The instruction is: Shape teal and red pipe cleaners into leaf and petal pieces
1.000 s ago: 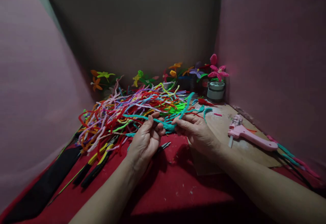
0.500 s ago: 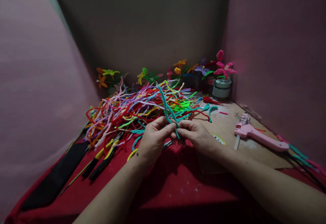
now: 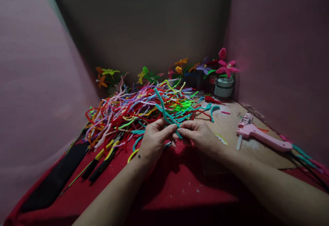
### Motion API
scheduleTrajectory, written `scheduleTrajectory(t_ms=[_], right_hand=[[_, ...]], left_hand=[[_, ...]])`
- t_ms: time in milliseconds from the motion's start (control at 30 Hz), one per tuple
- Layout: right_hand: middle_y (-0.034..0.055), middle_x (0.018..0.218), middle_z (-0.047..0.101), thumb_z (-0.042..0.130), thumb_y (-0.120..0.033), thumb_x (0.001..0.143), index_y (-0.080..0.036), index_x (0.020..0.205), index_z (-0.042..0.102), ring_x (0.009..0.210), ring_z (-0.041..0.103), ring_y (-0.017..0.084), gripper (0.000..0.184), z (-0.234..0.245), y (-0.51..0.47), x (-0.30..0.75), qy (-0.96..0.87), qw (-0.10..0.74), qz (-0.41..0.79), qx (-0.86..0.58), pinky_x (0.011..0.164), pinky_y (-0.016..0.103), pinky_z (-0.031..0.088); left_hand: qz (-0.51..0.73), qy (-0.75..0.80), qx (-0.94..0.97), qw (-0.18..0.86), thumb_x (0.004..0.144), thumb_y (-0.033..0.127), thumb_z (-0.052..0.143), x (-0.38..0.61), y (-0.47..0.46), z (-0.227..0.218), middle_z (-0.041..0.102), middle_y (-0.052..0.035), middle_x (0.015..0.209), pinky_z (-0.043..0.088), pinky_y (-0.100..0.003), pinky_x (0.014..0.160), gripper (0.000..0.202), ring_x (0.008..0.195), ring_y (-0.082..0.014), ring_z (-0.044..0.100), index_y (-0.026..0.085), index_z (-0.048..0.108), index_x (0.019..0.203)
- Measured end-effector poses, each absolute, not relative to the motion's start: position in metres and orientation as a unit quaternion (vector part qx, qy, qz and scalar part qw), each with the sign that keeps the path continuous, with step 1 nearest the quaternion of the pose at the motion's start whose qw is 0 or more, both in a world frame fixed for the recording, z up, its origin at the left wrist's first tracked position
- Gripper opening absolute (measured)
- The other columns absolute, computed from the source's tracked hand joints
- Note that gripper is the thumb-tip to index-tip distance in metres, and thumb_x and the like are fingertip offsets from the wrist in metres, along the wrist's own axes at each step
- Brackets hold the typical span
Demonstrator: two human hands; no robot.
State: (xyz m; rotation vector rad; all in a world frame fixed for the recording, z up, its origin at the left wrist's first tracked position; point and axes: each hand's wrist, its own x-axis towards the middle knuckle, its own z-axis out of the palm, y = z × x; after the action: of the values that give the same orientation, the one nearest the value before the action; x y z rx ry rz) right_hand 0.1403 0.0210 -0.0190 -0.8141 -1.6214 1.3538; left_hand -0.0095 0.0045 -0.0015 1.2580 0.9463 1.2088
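Note:
A teal pipe cleaner (image 3: 163,109), bent into strands that cross each other, is pinched between both hands above the red cloth. My left hand (image 3: 158,135) grips it with thumb and forefinger near its lower part. Close beside it, my right hand (image 3: 196,135) pinches the same piece near its short lower end. The longer part leans up and to the left, in front of a heap of pipe cleaners (image 3: 133,106) in many colours. Fingertips hide the spot where the strands meet.
Pliers with yellow and black handles (image 3: 104,157) and a black pouch (image 3: 56,178) lie at left. On the board (image 3: 267,157) at right rests a pink glue gun (image 3: 264,137). Pipe cleaner flowers (image 3: 227,69) stand along the back, one in a grey pot (image 3: 223,88).
The upper part of the teal pipe cleaner has tipped further to the left and lower. Both hands stay in nearly the same place, still pinching it.

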Motion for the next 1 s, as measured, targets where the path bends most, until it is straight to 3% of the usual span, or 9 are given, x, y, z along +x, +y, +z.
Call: scheduleTrajectory(t_ms=[133, 367, 600, 700, 800, 1000], right_hand=[[0.0000, 0.056, 0.055, 0.055, -0.033, 0.076, -0.012, 0.068, 0.064, 0.043, 0.040, 0.006, 0.024, -0.018, 0.023, 0.142, -0.623, 0.397, 0.606, -0.296, 0.042, 0.021, 0.027], [-0.0036, 0.045, 0.046, 0.062, -0.034, 0.072, -0.012, 0.064, 0.065, 0.041, 0.035, 0.006, 0.023, -0.018, 0.024, 0.143, -0.619, 0.394, 0.614, -0.291, 0.042, 0.022, 0.023], [-0.0050, 0.047, 0.039, 0.058, -0.033, 0.075, -0.014, 0.065, 0.066, 0.046, 0.028, 0.006, 0.023, -0.017, 0.022, 0.140, -0.680, 0.369, 0.539, -0.332, 0.044, 0.022, 0.020], [-0.0031, 0.052, 0.046, 0.055, -0.035, 0.078, -0.013, 0.070, 0.064, 0.046, 0.036, 0.006, 0.025, -0.019, 0.023, 0.140, -0.621, 0.357, 0.633, -0.294, 0.044, 0.020, 0.028], [0.0034, 0.064, 0.057, 0.048, -0.036, 0.081, -0.012, 0.078, 0.062, 0.049, 0.050, 0.010, 0.028, -0.023, 0.026, 0.142, -0.488, 0.313, 0.788, -0.207, 0.044, 0.021, 0.037], [0.0034, 0.067, 0.061, 0.055, -0.011, 0.074, -0.011, 0.075, 0.062, 0.052, 0.053, 0.006, 0.008, -0.028, 0.028, 0.142, -0.343, 0.313, 0.867, -0.182, 0.044, 0.014, 0.041]], left_hand=[[0.521, 0.410, 0.536, 0.523, 0.073, 0.028, 0.061, -0.008, 0.004, 0.000, 0.062, -0.0034, 0.055, 0.046, -0.023, 0.044, 0.017, 0.044, -0.0117, 0.056, 0.010, 0.061, 0.075], [0.541, 0.428, 0.533, 0.490, 0.074, 0.026, 0.060, -0.009, 0.003, 0.000, 0.061, -0.0018, 0.054, 0.049, -0.025, 0.053, 0.016, 0.047, -0.0118, 0.057, 0.011, 0.060, 0.069], [0.519, 0.412, 0.513, 0.546, 0.071, 0.026, 0.064, -0.012, 0.008, -0.003, 0.059, -0.0001, 0.053, 0.041, -0.018, 0.041, 0.016, 0.042, -0.0074, 0.050, 0.011, 0.064, 0.076], [0.528, 0.403, 0.495, 0.560, 0.070, 0.026, 0.065, -0.013, 0.009, -0.003, 0.055, 0.0019, 0.049, 0.040, -0.018, 0.039, 0.016, 0.039, -0.0064, 0.048, 0.011, 0.061, 0.067], [0.536, 0.385, 0.467, 0.589, 0.070, 0.025, 0.066, -0.013, 0.010, -0.001, 0.053, 0.0039, 0.045, 0.036, -0.016, 0.036, 0.014, 0.035, -0.0056, 0.046, 0.012, 0.060, 0.070], [0.539, 0.367, 0.452, 0.609, 0.070, 0.025, 0.066, -0.011, 0.010, 0.000, 0.051, 0.0043, 0.043, 0.035, -0.015, 0.035, 0.015, 0.034, -0.0051, 0.044, 0.012, 0.060, 0.075]])
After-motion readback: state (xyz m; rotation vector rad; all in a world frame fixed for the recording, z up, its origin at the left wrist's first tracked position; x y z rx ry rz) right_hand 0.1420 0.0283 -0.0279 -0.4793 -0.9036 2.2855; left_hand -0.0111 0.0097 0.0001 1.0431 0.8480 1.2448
